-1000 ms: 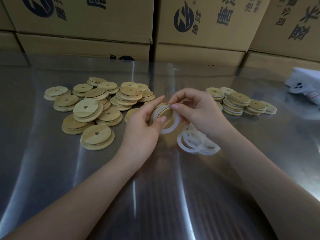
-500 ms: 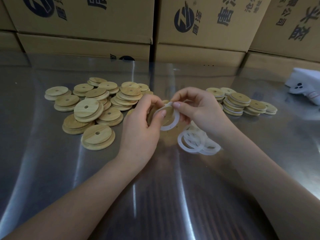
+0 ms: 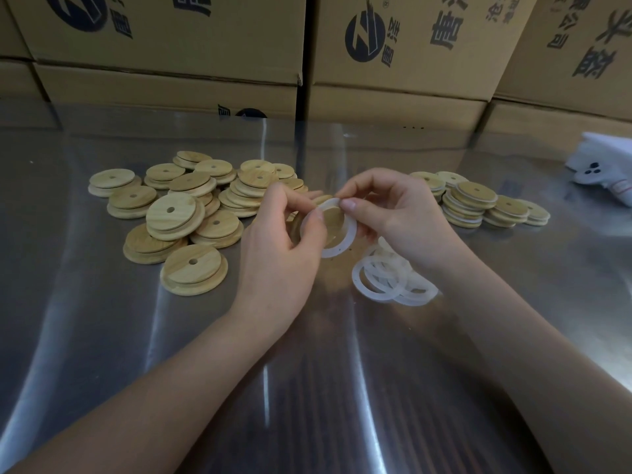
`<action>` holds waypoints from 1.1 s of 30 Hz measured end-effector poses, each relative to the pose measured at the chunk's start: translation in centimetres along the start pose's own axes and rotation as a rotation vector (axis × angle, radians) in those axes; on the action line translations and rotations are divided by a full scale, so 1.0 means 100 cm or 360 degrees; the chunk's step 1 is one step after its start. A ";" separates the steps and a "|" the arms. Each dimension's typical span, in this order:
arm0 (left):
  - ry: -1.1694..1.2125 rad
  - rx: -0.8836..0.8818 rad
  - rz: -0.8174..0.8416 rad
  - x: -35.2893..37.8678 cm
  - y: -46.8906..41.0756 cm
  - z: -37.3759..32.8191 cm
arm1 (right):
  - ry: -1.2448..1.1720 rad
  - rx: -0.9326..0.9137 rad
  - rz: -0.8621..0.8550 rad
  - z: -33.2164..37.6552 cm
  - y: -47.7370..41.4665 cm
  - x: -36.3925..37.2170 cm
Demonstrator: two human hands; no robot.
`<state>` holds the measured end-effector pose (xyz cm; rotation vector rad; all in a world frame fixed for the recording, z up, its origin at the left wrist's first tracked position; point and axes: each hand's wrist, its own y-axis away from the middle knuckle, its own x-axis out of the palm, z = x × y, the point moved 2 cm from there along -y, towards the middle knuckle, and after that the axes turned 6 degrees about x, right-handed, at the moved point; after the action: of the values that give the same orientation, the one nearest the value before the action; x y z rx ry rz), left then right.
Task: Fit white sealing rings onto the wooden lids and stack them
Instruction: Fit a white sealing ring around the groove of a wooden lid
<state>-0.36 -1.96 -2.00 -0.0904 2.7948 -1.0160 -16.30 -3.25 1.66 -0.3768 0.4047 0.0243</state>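
Sealing ring (image 3: 342, 249) is held over wooden lid (image 3: 332, 221)
Both are pinched by left hand (image 3: 280, 258) and right hand (image 3: 402, 222) (spare rings (image 3: 358, 282) beneath).

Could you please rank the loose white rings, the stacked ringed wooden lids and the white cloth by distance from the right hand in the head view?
1. Loose white rings, just under the right hand.
2. Stacked ringed wooden lids, to its right.
3. White cloth, far right edge.
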 end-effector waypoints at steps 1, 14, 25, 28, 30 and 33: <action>0.0020 -0.0003 -0.0004 0.000 0.000 0.000 | -0.0003 -0.0009 0.0001 0.001 0.000 0.000; -0.0035 0.0187 0.0132 0.000 -0.002 -0.002 | -0.0061 -0.0019 -0.0032 0.001 0.001 -0.003; 0.0170 0.0019 0.0126 -0.002 -0.004 -0.001 | -0.0069 0.0000 0.0011 -0.001 0.001 -0.003; 0.0264 -0.0073 0.0133 -0.002 -0.004 0.000 | -0.0044 -0.0016 0.0019 0.000 0.001 -0.002; 0.0297 -0.0108 0.0113 -0.002 -0.005 0.001 | -0.0064 -0.0005 0.0016 -0.001 0.001 -0.002; 0.0382 -0.0207 0.0081 -0.002 -0.005 0.003 | -0.0101 0.0022 0.0010 -0.002 0.001 -0.002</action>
<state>-0.15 -2.56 -1.90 0.0925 3.0608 -0.8861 -16.58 -3.20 1.56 -0.3601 0.3431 0.0394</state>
